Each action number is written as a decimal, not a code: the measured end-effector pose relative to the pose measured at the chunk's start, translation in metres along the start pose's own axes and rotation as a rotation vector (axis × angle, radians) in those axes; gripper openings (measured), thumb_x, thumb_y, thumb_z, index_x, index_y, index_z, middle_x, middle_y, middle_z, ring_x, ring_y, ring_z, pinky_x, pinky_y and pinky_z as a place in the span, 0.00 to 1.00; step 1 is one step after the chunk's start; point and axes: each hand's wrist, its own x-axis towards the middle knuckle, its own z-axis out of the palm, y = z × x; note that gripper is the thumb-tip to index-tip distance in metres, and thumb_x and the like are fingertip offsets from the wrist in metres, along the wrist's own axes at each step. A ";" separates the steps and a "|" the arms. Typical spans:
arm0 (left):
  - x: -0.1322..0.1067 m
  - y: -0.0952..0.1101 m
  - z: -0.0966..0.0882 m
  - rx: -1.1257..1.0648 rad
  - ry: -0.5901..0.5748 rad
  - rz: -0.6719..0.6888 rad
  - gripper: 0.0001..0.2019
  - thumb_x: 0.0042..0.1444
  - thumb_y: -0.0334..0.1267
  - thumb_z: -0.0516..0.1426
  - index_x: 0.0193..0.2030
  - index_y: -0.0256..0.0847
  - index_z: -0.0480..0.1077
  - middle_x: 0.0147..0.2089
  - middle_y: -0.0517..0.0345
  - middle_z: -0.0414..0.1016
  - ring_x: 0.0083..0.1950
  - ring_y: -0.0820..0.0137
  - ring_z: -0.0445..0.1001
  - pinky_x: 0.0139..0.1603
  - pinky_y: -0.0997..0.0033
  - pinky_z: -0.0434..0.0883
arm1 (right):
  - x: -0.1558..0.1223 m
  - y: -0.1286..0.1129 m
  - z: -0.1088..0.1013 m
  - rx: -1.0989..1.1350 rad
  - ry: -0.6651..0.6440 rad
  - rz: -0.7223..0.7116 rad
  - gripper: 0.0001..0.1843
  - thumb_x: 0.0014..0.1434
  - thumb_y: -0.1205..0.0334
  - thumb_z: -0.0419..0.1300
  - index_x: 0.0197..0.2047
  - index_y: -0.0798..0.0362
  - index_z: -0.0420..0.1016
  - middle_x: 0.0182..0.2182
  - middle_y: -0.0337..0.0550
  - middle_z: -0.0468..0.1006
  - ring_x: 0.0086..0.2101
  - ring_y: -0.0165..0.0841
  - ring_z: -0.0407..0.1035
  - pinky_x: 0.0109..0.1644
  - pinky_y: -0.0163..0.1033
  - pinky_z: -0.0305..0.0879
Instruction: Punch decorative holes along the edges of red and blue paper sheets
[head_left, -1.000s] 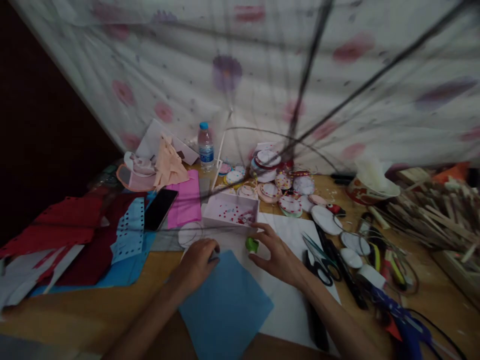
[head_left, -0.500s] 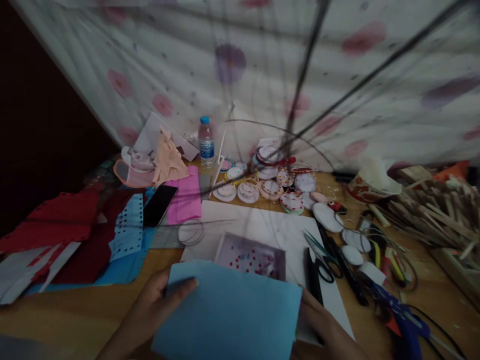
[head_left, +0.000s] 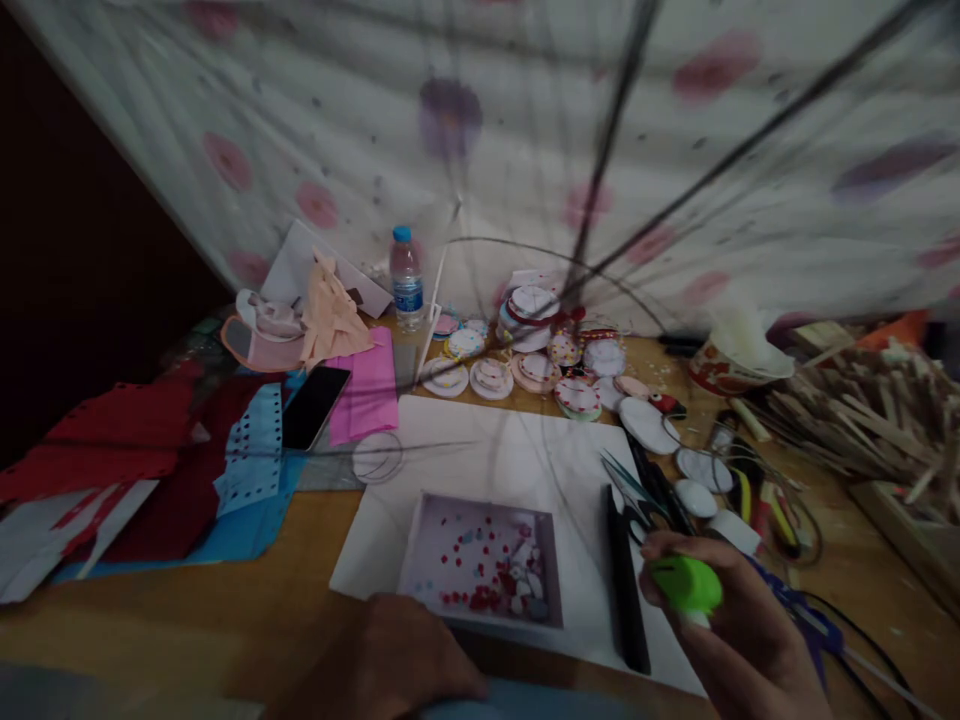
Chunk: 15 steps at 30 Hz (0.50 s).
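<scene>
At the bottom edge, my left hand (head_left: 397, 655) is curled, knuckles up, over a light blue sheet of paper (head_left: 540, 700), mostly cut off by the frame. My right hand (head_left: 742, 620) is closed around a small bright green paper punch (head_left: 686, 583) with a whitish lower part, held above the table at the right. Between and beyond my hands lies a shallow pale box (head_left: 420, 545) with little red and blue paper bits and some whitish pieces inside. It rests on a large white sheet (head_left: 487, 450).
Scissors (head_left: 634, 490) and a black-handled cutter (head_left: 626, 590) lie right of the box. A blue glue gun (head_left: 810, 615) is partly behind my right hand. Red paper (head_left: 105, 435), a phone (head_left: 316, 408) and pink paper (head_left: 367, 390) are left. A bottle (head_left: 406, 280) stands behind.
The blue sheet has dropped toward the bottom edge, uncovering the box. My left hand moved down and right with it. My right hand left the sheet and now holds the green punch.
</scene>
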 end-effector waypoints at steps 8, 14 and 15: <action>0.005 0.008 -0.003 0.054 -0.029 -0.074 0.15 0.54 0.28 0.55 0.45 0.48 0.74 0.42 0.59 0.80 0.45 0.66 0.75 0.51 0.67 0.67 | 0.018 -0.013 0.039 -0.028 -0.298 0.007 0.07 0.60 0.60 0.55 0.44 0.44 0.66 0.32 0.38 0.67 0.31 0.33 0.63 0.31 0.33 0.63; -0.008 -0.010 0.012 0.074 0.161 -0.328 0.10 0.57 0.41 0.56 0.45 0.52 0.76 0.43 0.58 0.80 0.45 0.61 0.76 0.48 0.65 0.71 | 0.017 -0.029 0.048 -0.222 -0.378 -0.001 0.06 0.62 0.58 0.53 0.38 0.47 0.71 0.32 0.39 0.73 0.33 0.34 0.67 0.35 0.34 0.63; -0.009 -0.013 0.014 0.055 0.240 -0.409 0.12 0.57 0.44 0.56 0.46 0.51 0.76 0.44 0.56 0.80 0.47 0.60 0.76 0.48 0.65 0.72 | 0.017 -0.029 0.047 -0.187 -0.362 0.018 0.08 0.61 0.57 0.54 0.41 0.46 0.71 0.35 0.40 0.74 0.35 0.35 0.68 0.37 0.35 0.64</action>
